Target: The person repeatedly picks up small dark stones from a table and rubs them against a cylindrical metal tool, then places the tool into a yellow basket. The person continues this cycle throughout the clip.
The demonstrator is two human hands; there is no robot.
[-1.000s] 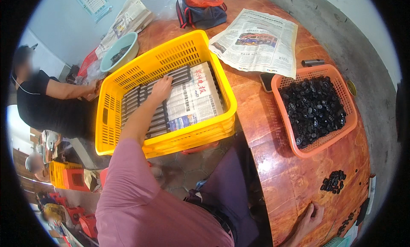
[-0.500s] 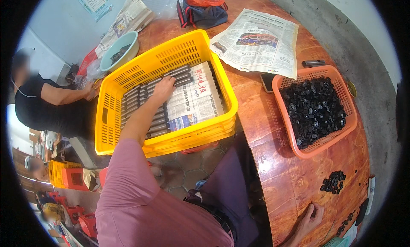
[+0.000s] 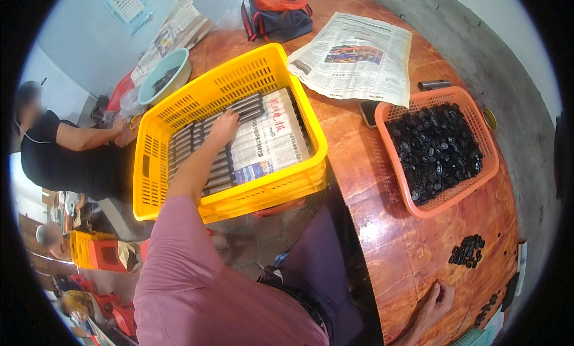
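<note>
My left hand reaches into a yellow plastic crate, its fingers bent over a grey metal tube near the far side. More grey tubes lie side by side in rows there. A folded newspaper covers the crate's right part, beside my fingertips. Low on the right, my right hand rests on the wooden table with thumb and fingers curled together; what they hold, if anything, is too small to make out. Just beyond it lies a small pile of black pieces.
An orange basket full of small black parts stands on the table. Behind it lie a newspaper sheet and a loose tube. A pale green bowl sits beyond the crate. A person in black works at left.
The whole view has shifted slightly. My left hand stays over the tubes in the crate, and my right hand keeps its curled pose on the table.
</note>
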